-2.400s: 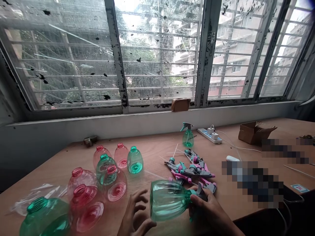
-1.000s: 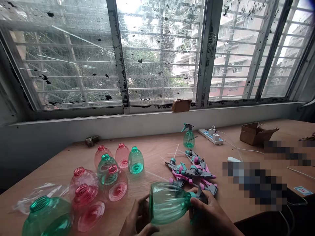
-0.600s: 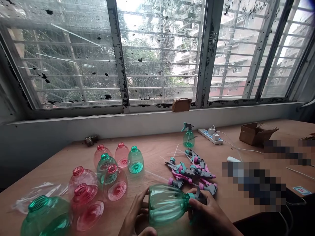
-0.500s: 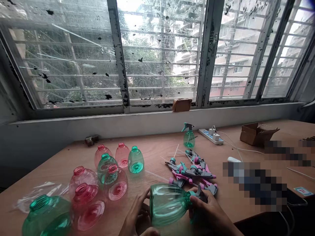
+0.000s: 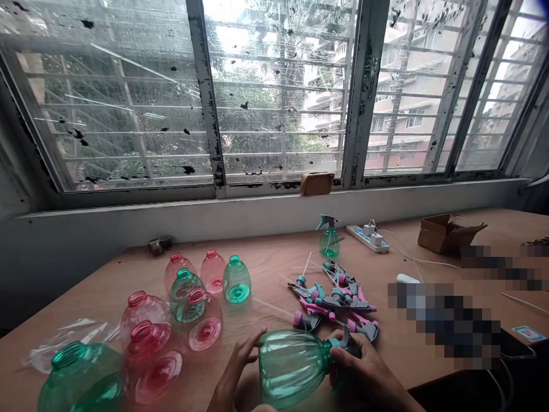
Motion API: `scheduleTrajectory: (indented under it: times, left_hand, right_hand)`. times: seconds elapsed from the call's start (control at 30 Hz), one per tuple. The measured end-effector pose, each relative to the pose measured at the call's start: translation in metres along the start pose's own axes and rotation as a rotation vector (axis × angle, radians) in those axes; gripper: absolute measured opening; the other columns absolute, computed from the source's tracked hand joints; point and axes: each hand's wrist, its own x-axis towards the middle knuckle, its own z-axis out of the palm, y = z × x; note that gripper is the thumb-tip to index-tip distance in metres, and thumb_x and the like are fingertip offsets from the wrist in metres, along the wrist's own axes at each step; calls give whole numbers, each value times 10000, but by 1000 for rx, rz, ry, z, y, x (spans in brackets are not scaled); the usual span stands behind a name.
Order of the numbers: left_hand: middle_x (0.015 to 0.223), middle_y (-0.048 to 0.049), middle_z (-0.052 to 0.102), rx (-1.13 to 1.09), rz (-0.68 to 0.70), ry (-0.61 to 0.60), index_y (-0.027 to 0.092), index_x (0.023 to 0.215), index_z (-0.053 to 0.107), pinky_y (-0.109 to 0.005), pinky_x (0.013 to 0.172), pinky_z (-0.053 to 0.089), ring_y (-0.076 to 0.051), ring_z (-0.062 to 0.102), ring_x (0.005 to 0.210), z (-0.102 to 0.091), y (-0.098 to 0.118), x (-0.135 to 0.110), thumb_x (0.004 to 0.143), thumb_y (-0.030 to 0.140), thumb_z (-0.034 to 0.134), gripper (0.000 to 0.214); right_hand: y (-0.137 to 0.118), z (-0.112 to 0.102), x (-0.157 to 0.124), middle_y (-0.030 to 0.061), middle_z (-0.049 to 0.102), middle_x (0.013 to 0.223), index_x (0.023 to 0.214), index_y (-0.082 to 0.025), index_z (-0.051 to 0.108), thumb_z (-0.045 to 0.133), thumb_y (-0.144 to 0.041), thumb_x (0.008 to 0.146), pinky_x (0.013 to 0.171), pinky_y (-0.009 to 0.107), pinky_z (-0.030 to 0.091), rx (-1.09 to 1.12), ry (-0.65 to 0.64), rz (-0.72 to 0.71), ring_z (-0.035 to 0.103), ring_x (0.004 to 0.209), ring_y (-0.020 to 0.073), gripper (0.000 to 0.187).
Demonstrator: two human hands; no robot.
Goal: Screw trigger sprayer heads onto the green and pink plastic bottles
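Observation:
A see-through green spray bottle [image 5: 291, 366] lies on its side in the air between my hands, base to the left. Around its base is my left hand [image 5: 240, 366], fingertips at the upper rim and thumb below. My right hand [image 5: 364, 363] grips the teal and grey spray head [image 5: 338, 343] at the bottle's neck; its lower part is mostly hidden. Just beyond lies a pile of loose pink, teal and grey spray heads [image 5: 338, 300] with thin tubes.
Several open pink bottles [image 5: 201, 320] and green bottles [image 5: 237, 280] stand on the left. A clear plastic bag [image 5: 72, 337] lies behind the nearest one. At the back are a complete green spray bottle [image 5: 329, 240], a power strip [image 5: 369, 237] and a cardboard box [image 5: 448, 234].
The green bottle's base has dropped slightly and moved a little left and nearer. My left fingers have shifted along its rim. My right hand stays at the spray head.

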Motion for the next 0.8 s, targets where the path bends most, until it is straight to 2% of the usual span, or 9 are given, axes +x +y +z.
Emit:
scheduleTrajectory:
  times: [0.07, 0.17, 0.23, 0.3, 0.37, 0.43, 0.57, 0.67, 0.8]
  left_hand:
    - [1446, -52, 520, -21, -15, -33, 450, 1453, 503, -470, 1071, 487, -365, 583, 1206, 1, -1, 0, 672, 751, 773, 880]
    - [1409, -53, 484, -65, -34, -83, 465, 1497, 425, -409, 892, 594, -315, 639, 1054, 2, -7, 0, 634, 824, 727, 982]
    - [1388, -40, 491, 0, -18, -95, 479, 1518, 383, -366, 871, 592, -290, 632, 1052, 2, -13, -1, 701, 669, 824, 948]
    - [1364, -24, 519, 55, -20, -103, 496, 1530, 350, -326, 856, 591, -256, 633, 1039, 0, -18, -2, 757, 376, 865, 937]
    - [1360, -21, 543, 80, -35, -104, 483, 1533, 359, -313, 876, 594, -243, 637, 1037, -1, -23, -2, 727, 170, 834, 986]
    - [1369, -29, 564, 80, -51, -101, 453, 1551, 344, -334, 939, 583, -264, 633, 1086, -3, -25, -2, 672, 112, 841, 1065]
    - [1237, -56, 638, -8, -81, -138, 386, 1615, 187, -417, 1012, 549, -286, 661, 1062, -5, -20, -1, 741, 349, 868, 1108]
    - [1147, -65, 646, -30, -87, -180, 329, 1601, 287, -445, 1023, 531, -305, 666, 1042, -6, -13, -1, 754, 558, 826, 1030]
    - [993, -17, 643, 14, -144, -208, 340, 1562, 369, -400, 974, 557, -258, 686, 909, -5, -11, -2, 775, 457, 825, 917]
  right_hand:
    - [-1, 1, 0, 35, 753, 633, 827, -147, 692, 904, -507, 778, 540, 235, 550, -9, -1, -6, 707, 560, 186, 420]
    - [-2, 2, 0, 20, 733, 621, 817, -145, 697, 904, -518, 773, 536, 230, 551, -15, 27, -14, 706, 556, 183, 429]
    - [-2, 2, 0, 15, 727, 621, 835, -143, 702, 903, -532, 769, 534, 242, 564, -5, 53, -7, 707, 554, 188, 443]
    - [-1, 1, 0, 17, 731, 622, 848, -140, 702, 906, -531, 767, 524, 246, 567, 9, 62, -7, 705, 550, 191, 448]
    - [0, 0, 1, 22, 735, 613, 852, -138, 702, 908, -519, 770, 515, 240, 560, 21, 61, -14, 703, 540, 188, 441]
    - [2, -1, 1, 26, 741, 606, 849, -137, 700, 908, -515, 771, 510, 233, 550, 31, 57, -22, 701, 527, 185, 439]
    - [5, -2, 0, 34, 752, 601, 870, -146, 690, 926, -501, 749, 514, 245, 554, 51, 60, -20, 705, 528, 198, 443]
    - [3, 0, 0, 26, 745, 602, 872, -154, 683, 934, -487, 744, 520, 250, 560, 65, 54, -29, 700, 530, 196, 437]
    - [-1, 2, 2, 14, 717, 596, 824, -153, 675, 906, -511, 770, 506, 244, 550, 73, 28, -50, 670, 494, 173, 430]
